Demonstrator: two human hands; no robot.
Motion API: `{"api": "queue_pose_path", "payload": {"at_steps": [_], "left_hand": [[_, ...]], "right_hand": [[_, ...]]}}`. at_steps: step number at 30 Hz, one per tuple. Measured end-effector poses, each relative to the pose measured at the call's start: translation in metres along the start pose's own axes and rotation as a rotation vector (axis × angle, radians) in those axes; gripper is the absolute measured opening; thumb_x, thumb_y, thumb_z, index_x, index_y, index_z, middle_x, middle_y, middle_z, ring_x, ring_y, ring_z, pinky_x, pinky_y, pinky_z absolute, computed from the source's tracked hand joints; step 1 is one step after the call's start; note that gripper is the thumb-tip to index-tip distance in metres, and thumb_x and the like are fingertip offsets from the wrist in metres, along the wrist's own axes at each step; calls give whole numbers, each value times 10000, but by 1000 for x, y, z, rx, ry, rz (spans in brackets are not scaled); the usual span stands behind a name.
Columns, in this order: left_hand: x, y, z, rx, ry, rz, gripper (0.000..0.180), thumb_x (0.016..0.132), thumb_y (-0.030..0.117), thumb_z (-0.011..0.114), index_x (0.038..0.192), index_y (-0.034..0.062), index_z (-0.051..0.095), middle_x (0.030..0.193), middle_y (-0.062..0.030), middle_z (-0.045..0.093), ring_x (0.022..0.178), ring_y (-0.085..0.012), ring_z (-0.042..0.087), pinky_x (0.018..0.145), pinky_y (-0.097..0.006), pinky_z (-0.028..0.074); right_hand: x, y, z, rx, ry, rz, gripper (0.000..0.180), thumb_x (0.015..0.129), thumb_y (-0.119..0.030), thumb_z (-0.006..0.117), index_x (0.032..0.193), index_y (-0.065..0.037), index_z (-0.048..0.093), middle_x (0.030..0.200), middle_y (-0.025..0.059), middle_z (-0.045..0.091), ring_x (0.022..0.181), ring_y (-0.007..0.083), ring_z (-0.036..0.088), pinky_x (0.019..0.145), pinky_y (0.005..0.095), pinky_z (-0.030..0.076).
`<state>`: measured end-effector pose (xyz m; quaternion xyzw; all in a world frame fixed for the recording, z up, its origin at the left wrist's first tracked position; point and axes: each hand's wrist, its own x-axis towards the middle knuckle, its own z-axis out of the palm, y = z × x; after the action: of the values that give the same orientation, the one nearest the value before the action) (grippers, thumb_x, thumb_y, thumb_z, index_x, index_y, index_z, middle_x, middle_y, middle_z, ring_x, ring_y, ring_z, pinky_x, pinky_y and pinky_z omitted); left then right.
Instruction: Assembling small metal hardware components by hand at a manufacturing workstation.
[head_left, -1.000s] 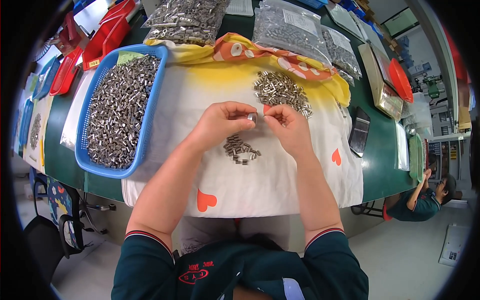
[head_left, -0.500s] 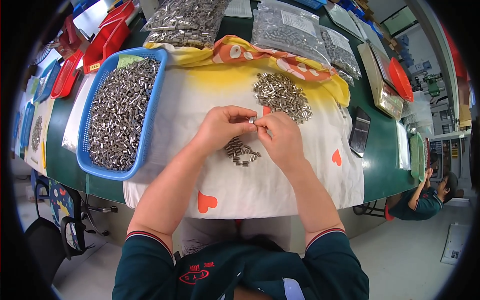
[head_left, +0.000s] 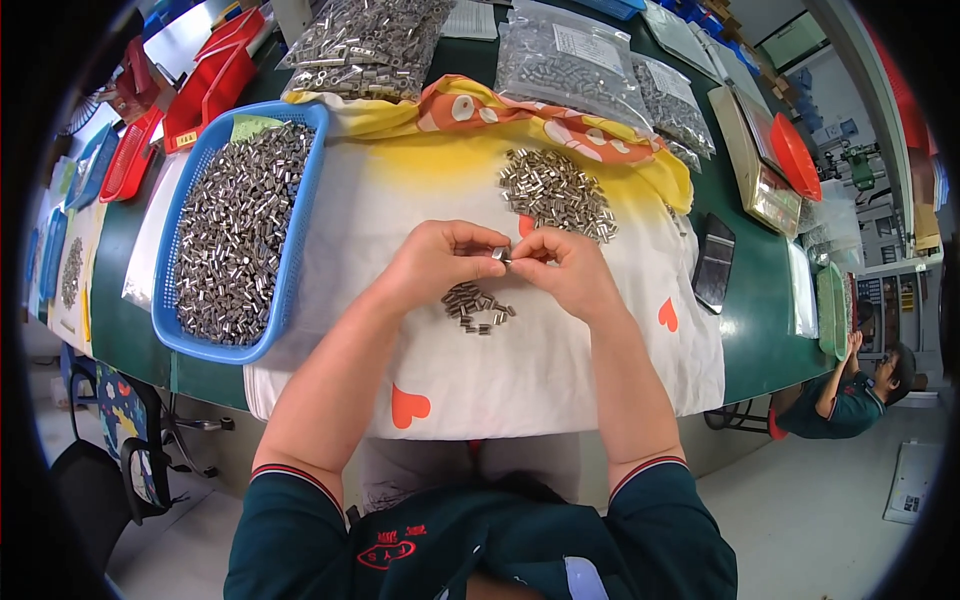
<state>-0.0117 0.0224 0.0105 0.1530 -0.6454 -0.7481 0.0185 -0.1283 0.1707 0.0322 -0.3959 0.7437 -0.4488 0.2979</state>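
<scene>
Between my two hands is a small silvery metal sleeve [head_left: 499, 254]. My left hand [head_left: 440, 258] pinches it with thumb and forefinger. The fingertips of my right hand [head_left: 565, 268] are pressed together right beside it; whether they grip the sleeve or some smaller thing is too small to make out. Below the hands, a little loose group of metal sleeves [head_left: 478, 308] lies on the white cloth [head_left: 560, 385]. A larger heap of similar sleeves [head_left: 558, 190] sits beyond my right hand.
To the left stands a blue basket [head_left: 318, 180] full of metal pieces. Clear bags of metal parts [head_left: 570, 65] line the back, behind a yellow-and-orange cloth fold [head_left: 470, 105]. A dark phone [head_left: 715, 262] lies at right. Another person [head_left: 845, 400] sits at the far right.
My right hand's fingers have drawn slightly back and curled at the sleeve. The left hand keeps its pinch. The whole view has shifted a little.
</scene>
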Motion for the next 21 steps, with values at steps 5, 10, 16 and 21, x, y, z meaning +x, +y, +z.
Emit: {"api": "queue_pose_path", "payload": {"at_steps": [5, 10, 16, 21], "left_hand": [[-1, 2, 0, -39, -13, 6, 277, 727, -26, 636, 1000, -36, 587, 850, -36, 613, 744, -67, 564, 668, -192, 471], [-1, -2, -1, -52, -27, -15, 286, 721, -29, 641, 1002, -34, 589, 849, -33, 613, 739, -66, 564, 662, -192, 472], [0, 2, 3, -7, -21, -16, 292, 713, -34, 648, 999, -37, 590, 847, -33, 611, 740, -67, 563, 660, -189, 471], [3, -2, 0, -2, -22, -2, 288, 717, -24, 650, 998, -35, 590, 843, -31, 607, 736, -72, 564, 660, -196, 474]], "right_hand": [[2, 4, -3, 328, -130, 107, 76, 759, -20, 605, 831, -10, 583, 792, 0, 579, 720, 56, 519, 642, 188, 422], [4, 9, -1, 450, -120, 129, 65, 741, -18, 626, 788, -23, 582, 749, -9, 571, 687, 51, 511, 611, 192, 420], [7, 13, 4, 469, -106, 163, 83, 732, -2, 628, 775, -32, 564, 725, -23, 552, 660, 42, 492, 585, 180, 405], [7, 12, 4, 465, -81, 152, 84, 731, -3, 625, 770, -38, 559, 717, -28, 540, 643, 34, 477, 572, 173, 393]]}}
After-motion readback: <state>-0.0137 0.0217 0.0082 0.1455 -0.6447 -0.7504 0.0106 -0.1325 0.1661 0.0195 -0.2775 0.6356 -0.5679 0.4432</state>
